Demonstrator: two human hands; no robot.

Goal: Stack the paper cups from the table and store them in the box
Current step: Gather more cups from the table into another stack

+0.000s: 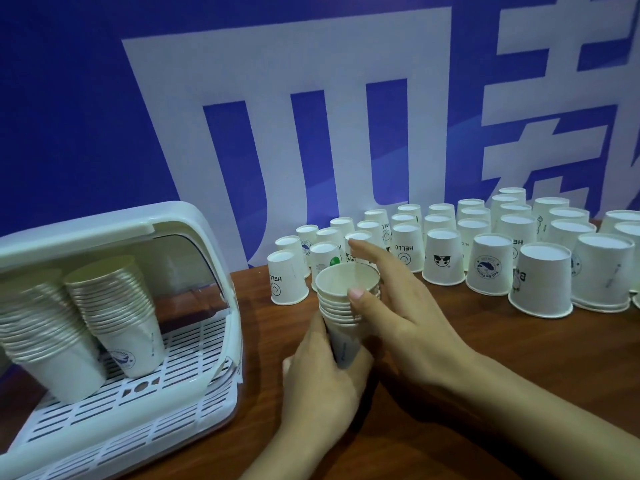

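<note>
A dark reddish-brown wooden table (pixel 433 393) runs beneath a blue wall banner with large white characters (pixel 311 116). Nearest, at about 6 o'clock, the left hand (pixel 320 379) is wrapped around the lower part of a short stack of nested white paper cups, mouth up (pixel 344 306), with its fingers curled behind the cup wall. The right hand (pixel 398 306) comes in from 4 o'clock; its thumb presses the rims on the near side while its fingers stretch out fairly straight past the far side, toward the cups beyond.

At 9 o'clock stands the white plastic storage box with a slotted tray floor and a raised clear lid (pixel 194 393); two tall leaning stacks of cups (pixel 114 313) already sit inside.

Farther off, from 12 to 3 o'clock, many upside-down white paper cups with small printed motifs (pixel 450 251) stand in close rows, so the task looks well short of done.

The step in hand seems to be building the held stack. To do it well, keep the left grip low and firm but not crushing, flip each inverted cup mouth-up, and seat it straight into the top rim, pressing lightly so the rims nest evenly. Take the nearest cups first to avoid toppling neighbours, and keep the stack short enough to pass under the lid.
</note>
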